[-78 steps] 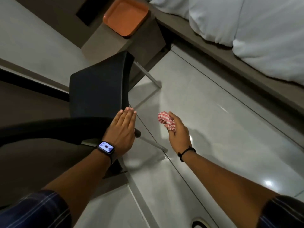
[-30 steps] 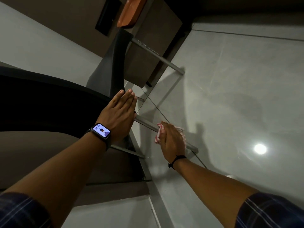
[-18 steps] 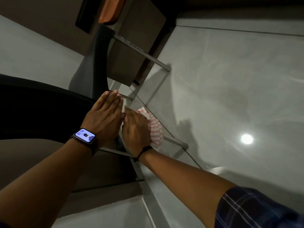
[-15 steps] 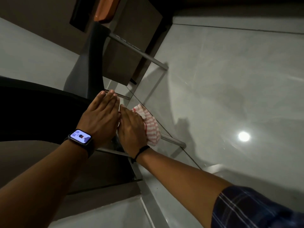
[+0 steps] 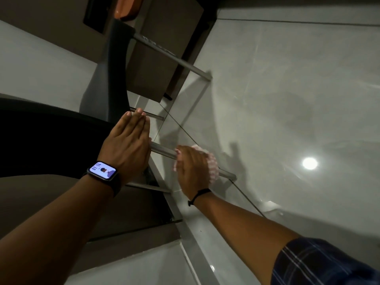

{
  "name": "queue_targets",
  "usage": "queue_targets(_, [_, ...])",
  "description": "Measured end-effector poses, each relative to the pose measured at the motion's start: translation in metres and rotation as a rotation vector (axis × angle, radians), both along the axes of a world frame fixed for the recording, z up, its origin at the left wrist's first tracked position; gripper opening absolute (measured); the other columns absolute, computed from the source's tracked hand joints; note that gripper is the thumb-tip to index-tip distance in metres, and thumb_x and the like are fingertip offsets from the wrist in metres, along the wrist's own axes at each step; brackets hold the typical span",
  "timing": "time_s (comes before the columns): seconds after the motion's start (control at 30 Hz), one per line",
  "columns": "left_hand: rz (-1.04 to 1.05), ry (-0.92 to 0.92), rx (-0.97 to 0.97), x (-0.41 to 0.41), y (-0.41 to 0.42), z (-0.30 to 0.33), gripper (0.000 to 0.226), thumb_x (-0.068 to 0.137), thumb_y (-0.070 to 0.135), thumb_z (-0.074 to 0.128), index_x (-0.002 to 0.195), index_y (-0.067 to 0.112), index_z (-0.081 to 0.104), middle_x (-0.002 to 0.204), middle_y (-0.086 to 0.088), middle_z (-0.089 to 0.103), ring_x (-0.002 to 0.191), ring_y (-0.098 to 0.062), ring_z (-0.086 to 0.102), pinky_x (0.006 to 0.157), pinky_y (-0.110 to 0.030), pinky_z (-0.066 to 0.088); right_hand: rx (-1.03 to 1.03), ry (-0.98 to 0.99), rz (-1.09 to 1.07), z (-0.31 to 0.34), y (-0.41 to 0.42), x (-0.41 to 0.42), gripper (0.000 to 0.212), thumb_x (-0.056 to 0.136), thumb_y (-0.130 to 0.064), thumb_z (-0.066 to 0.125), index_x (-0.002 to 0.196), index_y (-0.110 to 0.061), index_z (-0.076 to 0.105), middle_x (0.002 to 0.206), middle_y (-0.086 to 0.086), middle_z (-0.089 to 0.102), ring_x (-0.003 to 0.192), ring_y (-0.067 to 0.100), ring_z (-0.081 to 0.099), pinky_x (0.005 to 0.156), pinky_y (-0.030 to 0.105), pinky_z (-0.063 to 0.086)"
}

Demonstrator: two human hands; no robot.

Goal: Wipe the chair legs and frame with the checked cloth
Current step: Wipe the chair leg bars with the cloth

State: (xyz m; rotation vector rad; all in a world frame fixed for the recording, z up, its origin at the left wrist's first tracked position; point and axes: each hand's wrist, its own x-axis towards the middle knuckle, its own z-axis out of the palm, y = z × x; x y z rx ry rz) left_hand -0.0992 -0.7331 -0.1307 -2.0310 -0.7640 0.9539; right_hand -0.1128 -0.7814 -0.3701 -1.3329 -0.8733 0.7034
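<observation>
A dark chair point(image 5: 51, 138) with silver metal legs fills the left of the view. My left hand point(image 5: 127, 147), wearing a smartwatch, lies flat with fingers together against the chair's seat edge. My right hand point(image 5: 192, 168) is wrapped around the near metal leg point(image 5: 162, 151), holding the red-and-white checked cloth point(image 5: 211, 169) bunched around that leg. The hand sits about two thirds of the way down the leg toward its foot point(image 5: 231, 176). A second leg point(image 5: 174, 58) slants across the upper middle; two more short leg ends show near my left hand.
Glossy grey floor tiles point(image 5: 287, 99) spread to the right, with a bright light reflection point(image 5: 309, 163). A brown cabinet point(image 5: 164, 48) stands behind the chair, with an orange tray point(image 5: 127, 7) on top. A pale wall and skirting run along the left.
My right hand has slid the cloth down the near leg, away from my left hand and toward the leg's foot. My left hand stays flat on the chair.
</observation>
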Motion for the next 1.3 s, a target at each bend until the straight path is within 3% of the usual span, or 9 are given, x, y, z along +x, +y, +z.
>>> queue_targets(0.23, [0.061,0.003,0.009,0.001,-0.003,0.010,0.065,0.103,0.037,0.009,0.155,0.001,0.024,0.164,-0.018,0.024,0.155,-0.031,0.010,0.126,-0.048,0.005,-0.270,0.063,-0.033,-0.013,-0.019,0.003,0.045,0.110,-0.041,0.027,0.136,-0.032,0.063,0.130,-0.006,0.071,0.122,0.022,0.064,0.109,0.047,0.047])
queue_targets(0.37, [0.123,-0.012,-0.030,0.004,-0.002,0.010,0.061,0.104,0.035,0.020,0.154,0.003,0.028,0.163,-0.017,0.028,0.155,-0.029,0.015,0.126,-0.044,0.007,-0.097,0.126,-0.028,0.039,0.000,0.002,0.046,0.111,-0.034,0.031,0.139,-0.020,0.065,0.128,0.002,0.073,0.119,0.024,0.065,0.106,0.047,0.050])
queue_targets(0.57, [0.169,0.071,-0.052,0.008,0.000,0.014,0.067,0.102,0.044,0.017,0.157,0.007,0.020,0.166,-0.015,0.020,0.155,-0.028,0.012,0.125,-0.042,0.003,0.148,0.159,0.043,0.095,0.024,-0.002,0.049,0.113,-0.034,0.041,0.156,-0.012,0.045,0.154,0.011,0.061,0.142,0.025,0.057,0.122,0.040,0.044])
queue_targets(0.67, [0.143,0.095,-0.036,0.007,0.000,0.017,0.064,0.102,0.040,0.019,0.156,0.006,0.023,0.165,-0.016,0.024,0.155,-0.029,0.014,0.127,-0.046,0.000,0.094,0.035,0.029,0.067,0.019,0.000,0.044,0.114,-0.042,0.031,0.147,-0.020,0.052,0.142,0.005,0.067,0.131,0.022,0.062,0.115,0.042,0.051])
queue_targets(0.77, [0.121,0.088,-0.013,0.008,-0.002,0.019,0.062,0.102,0.038,0.019,0.154,0.005,0.030,0.162,-0.016,0.031,0.154,-0.030,0.018,0.126,-0.051,0.003,-0.058,-0.075,-0.013,0.018,0.005,-0.006,0.029,0.109,-0.035,0.045,0.134,-0.026,0.056,0.129,-0.001,0.067,0.119,0.023,0.063,0.103,0.046,0.052])
queue_targets(1.0, [0.138,0.091,-0.036,0.006,0.000,0.020,0.063,0.102,0.037,0.017,0.156,0.005,0.026,0.164,-0.016,0.027,0.155,-0.030,0.016,0.127,-0.045,0.000,-0.332,-0.023,0.111,-0.066,-0.031,-0.006,0.053,0.097,-0.020,0.065,0.147,-0.028,0.049,0.149,0.006,0.059,0.142,0.033,0.054,0.121,0.057,0.042])
queue_targets(1.13, [0.161,0.101,-0.055,0.007,-0.001,0.022,0.063,0.103,0.038,0.015,0.158,0.006,0.017,0.167,-0.015,0.017,0.156,-0.029,0.009,0.127,-0.043,0.002,-0.402,0.116,0.117,-0.077,-0.042,-0.001,0.051,0.102,-0.011,0.058,0.152,-0.019,0.051,0.156,0.011,0.054,0.150,0.037,0.045,0.128,0.058,0.035])
queue_targets(1.23, [0.200,0.096,-0.083,0.011,-0.001,0.024,0.063,0.104,0.038,0.018,0.158,0.007,0.014,0.167,-0.015,0.013,0.156,-0.029,0.007,0.127,-0.043,0.005,-0.332,0.235,0.064,-0.050,-0.035,0.001,0.038,0.110,-0.023,0.054,0.147,-0.014,0.057,0.146,0.015,0.063,0.140,0.040,0.054,0.120,0.061,0.041])
queue_targets(1.3, [0.210,0.091,-0.092,0.014,-0.002,0.023,0.062,0.105,0.038,0.021,0.158,0.006,0.013,0.168,-0.015,0.012,0.156,-0.029,0.007,0.127,-0.043,0.005,-0.220,0.263,0.063,-0.010,-0.023,0.001,0.049,0.111,-0.044,0.040,0.146,-0.014,0.056,0.144,0.015,0.066,0.138,0.039,0.058,0.118,0.059,0.043])
